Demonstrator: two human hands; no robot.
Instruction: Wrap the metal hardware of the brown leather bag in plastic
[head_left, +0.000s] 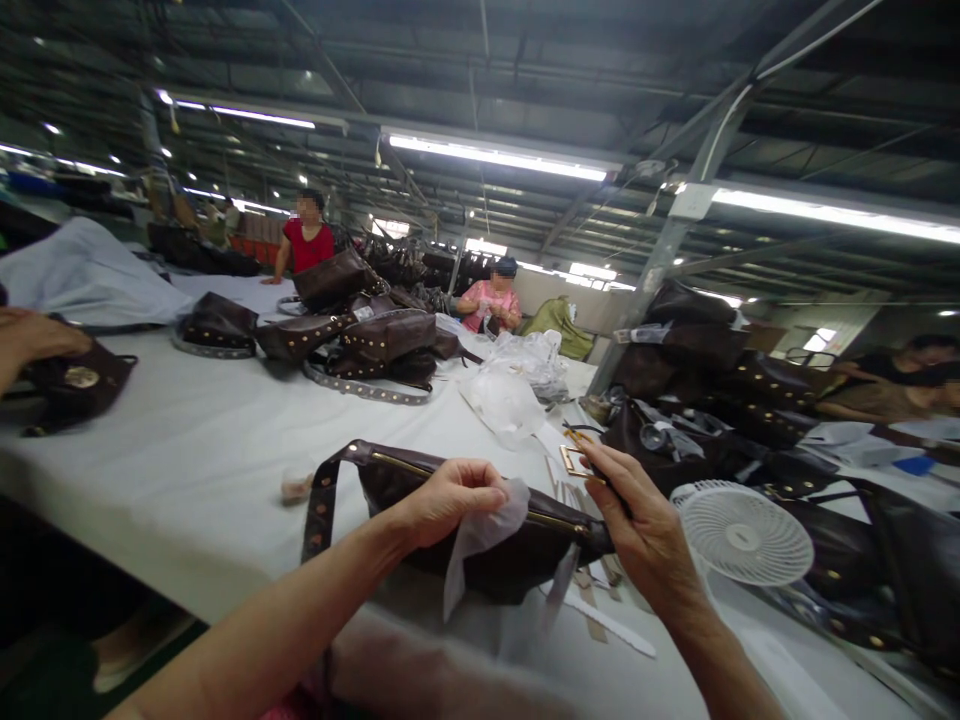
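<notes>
Centrally, dark bag [513,572], contents hidden, left hand [456,498] pinching translucent sheet [486,530], right hand [637,512] holding buckle [565,461]

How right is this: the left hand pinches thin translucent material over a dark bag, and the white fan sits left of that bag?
Not quite: the white fan sits right of that dark bag in the head view. The left hand does pinch thin translucent material over it.
</notes>
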